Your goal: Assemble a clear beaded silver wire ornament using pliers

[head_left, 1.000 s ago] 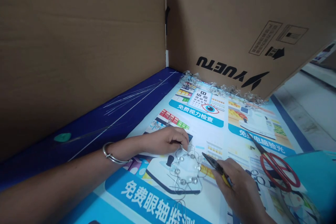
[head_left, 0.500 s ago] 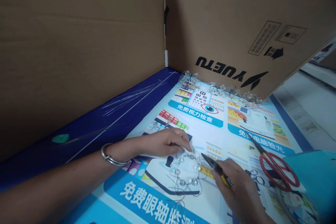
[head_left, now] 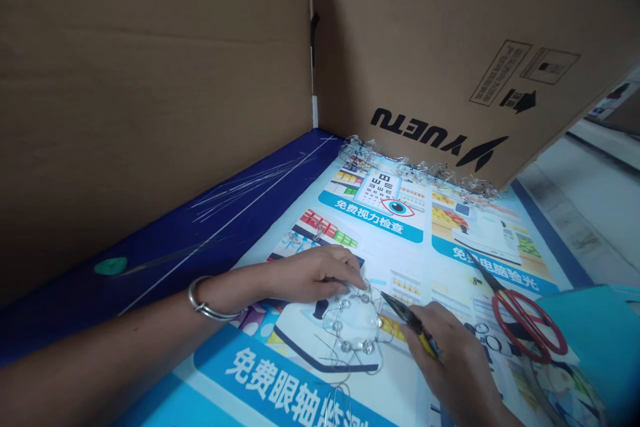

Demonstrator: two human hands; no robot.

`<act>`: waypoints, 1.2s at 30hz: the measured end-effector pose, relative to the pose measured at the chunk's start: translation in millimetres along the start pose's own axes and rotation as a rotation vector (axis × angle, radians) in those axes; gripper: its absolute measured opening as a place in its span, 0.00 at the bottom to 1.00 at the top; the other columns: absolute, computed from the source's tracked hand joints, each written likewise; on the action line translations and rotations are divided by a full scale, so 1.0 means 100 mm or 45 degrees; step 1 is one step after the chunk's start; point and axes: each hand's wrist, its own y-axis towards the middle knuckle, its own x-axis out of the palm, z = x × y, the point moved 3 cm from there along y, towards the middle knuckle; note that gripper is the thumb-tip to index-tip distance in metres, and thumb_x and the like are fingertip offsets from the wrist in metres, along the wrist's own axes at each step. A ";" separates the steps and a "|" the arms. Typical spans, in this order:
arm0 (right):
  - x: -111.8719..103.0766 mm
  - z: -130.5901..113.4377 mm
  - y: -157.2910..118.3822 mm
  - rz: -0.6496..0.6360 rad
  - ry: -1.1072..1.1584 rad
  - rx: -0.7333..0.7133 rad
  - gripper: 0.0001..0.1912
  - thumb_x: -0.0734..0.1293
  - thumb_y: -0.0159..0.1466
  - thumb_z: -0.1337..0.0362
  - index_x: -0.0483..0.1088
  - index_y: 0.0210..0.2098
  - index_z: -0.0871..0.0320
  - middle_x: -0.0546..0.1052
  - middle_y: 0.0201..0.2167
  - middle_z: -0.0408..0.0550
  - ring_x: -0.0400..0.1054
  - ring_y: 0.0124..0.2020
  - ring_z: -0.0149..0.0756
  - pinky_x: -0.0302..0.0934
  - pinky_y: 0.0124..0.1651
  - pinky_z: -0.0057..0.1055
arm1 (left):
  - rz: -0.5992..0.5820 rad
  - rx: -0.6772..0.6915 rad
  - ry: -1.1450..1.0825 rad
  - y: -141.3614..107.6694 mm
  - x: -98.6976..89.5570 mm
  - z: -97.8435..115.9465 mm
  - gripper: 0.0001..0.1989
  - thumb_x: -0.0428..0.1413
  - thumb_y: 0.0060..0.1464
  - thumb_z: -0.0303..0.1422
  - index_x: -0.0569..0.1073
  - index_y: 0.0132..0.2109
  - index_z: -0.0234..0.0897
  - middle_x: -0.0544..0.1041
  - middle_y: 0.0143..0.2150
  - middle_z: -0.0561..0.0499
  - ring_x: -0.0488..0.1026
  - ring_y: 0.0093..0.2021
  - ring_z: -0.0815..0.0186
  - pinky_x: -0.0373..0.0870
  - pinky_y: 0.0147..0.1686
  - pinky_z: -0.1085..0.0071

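Beaded wire ring (head_left: pixel 350 323), set with clear beads, lying flat on a printed optical-shop poster (head_left: pixel 415 260), its loose wire ends trailing toward the wearer. Left hand (head_left: pixel 315 273), with a metal bangle (head_left: pixel 204 300) on the wrist, rests at the ring's far edge; fingers (head_left: pixel 345 268) pressed together, tips touching the wire, a pinch not discernible. Right hand (head_left: pixel 450 360), beside the ring, grips yellow-handled needle-nose pliers (head_left: pixel 407 317), fingers curled round the handles, tips just beside the wire. Red-handled scissors (head_left: pixel 525 327) lie well right of the ring; beaded wire clusters (head_left: pixel 420 170) lie beyond it, along a cardboard panel (head_left: pixel 150 80).
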 end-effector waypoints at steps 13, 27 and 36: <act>0.00 0.00 -0.01 0.024 -0.003 -0.006 0.09 0.60 0.62 0.61 0.65 0.41 0.55 0.72 0.35 0.48 0.68 0.35 0.38 0.64 0.34 0.31 | 0.023 -0.013 -0.006 0.00 0.00 0.01 0.17 0.51 0.54 0.22 0.70 0.50 0.41 0.72 0.44 0.47 0.67 0.45 0.64 0.63 0.46 0.69; 0.01 0.01 -0.01 0.018 -0.062 -0.027 0.10 0.60 0.62 0.60 0.64 0.41 0.54 0.72 0.35 0.49 0.69 0.34 0.37 0.65 0.31 0.30 | 0.012 0.004 0.036 0.01 0.00 0.03 0.16 0.51 0.53 0.22 0.71 0.48 0.38 0.72 0.43 0.47 0.68 0.43 0.65 0.63 0.45 0.69; -0.03 -0.02 0.00 0.049 -0.096 -0.056 0.10 0.59 0.62 0.60 0.65 0.41 0.55 0.73 0.37 0.50 0.70 0.36 0.38 0.65 0.32 0.29 | 0.050 0.018 0.021 0.00 0.00 0.01 0.14 0.52 0.53 0.23 0.71 0.47 0.37 0.73 0.43 0.45 0.69 0.44 0.64 0.64 0.44 0.68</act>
